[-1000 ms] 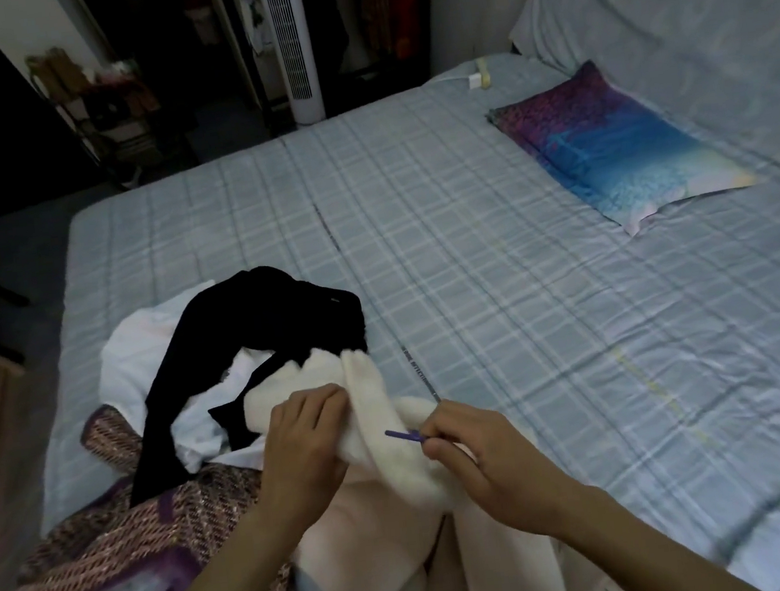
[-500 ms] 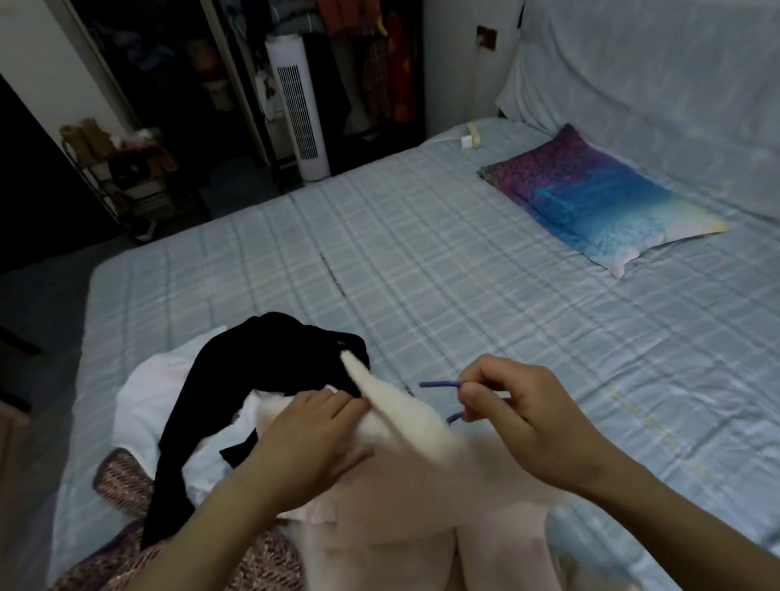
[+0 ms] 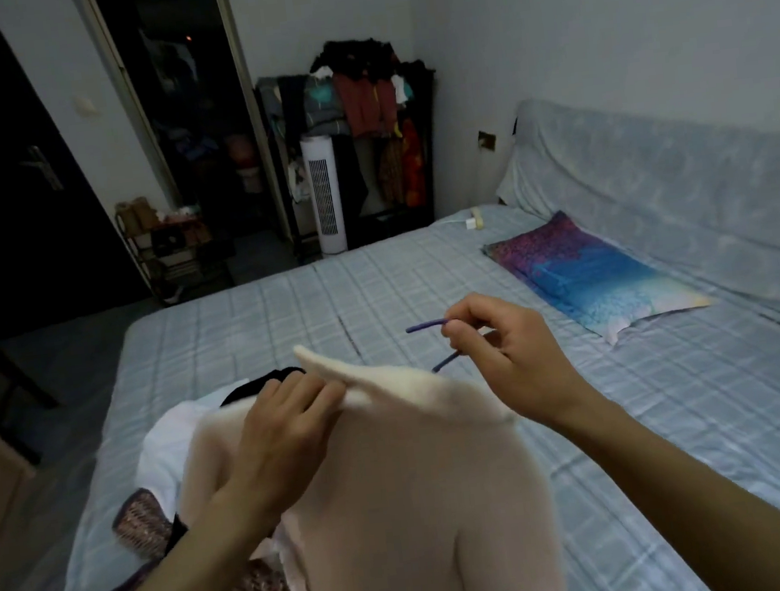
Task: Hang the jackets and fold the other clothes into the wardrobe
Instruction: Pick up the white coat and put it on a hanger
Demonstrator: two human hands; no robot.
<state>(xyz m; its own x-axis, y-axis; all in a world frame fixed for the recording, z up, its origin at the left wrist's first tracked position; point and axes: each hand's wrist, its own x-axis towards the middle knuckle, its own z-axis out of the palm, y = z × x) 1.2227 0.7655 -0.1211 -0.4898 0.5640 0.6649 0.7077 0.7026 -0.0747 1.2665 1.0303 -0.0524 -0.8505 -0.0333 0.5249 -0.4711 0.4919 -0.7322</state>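
Note:
A cream fleece jacket (image 3: 397,477) is lifted off the bed in front of me and hangs down from its collar. My left hand (image 3: 286,426) pinches the collar edge. My right hand (image 3: 505,355) grips the purple hanger (image 3: 425,326), whose hook end sticks out left of my fingers; the rest of it is hidden inside the jacket. Under the jacket lie a black garment (image 3: 263,388), a white garment (image 3: 167,439) and a purple woven garment (image 3: 142,523).
The checked bed (image 3: 634,438) stretches right, with a blue-purple pillow (image 3: 588,274) near the covered headboard (image 3: 678,168). Beyond the bed stand a white tower fan (image 3: 323,191) and a clothes rack (image 3: 358,106) with hung garments. A dark door (image 3: 6,191) is at left.
Both hands rose, lifting the jacket off the pile, and my right hand carried the hanger up and to the right. My view tilted up toward the far wall.

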